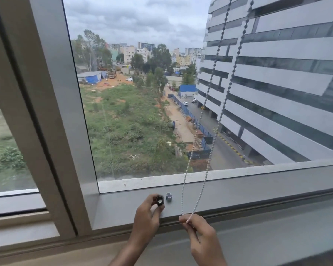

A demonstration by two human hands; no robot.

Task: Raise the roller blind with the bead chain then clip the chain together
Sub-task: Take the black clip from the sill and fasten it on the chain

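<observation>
A white bead chain (215,129) hangs in two strands from the top right down to the sill, where its bottom loop is pinched in my right hand (198,235). My left hand (146,217) holds a small dark clip piece (159,201) between thumb and fingers, just above the window frame. A second small grey clip piece (169,197) lies on the frame ledge right beside it, between my two hands. The roller blind itself is out of view above; the glass is uncovered.
The grey window frame ledge (258,191) runs across below the glass. A thick grey mullion (52,112) slants down at the left. Outside are a green field and a tall striped building. A lower sill (258,242) lies under my hands.
</observation>
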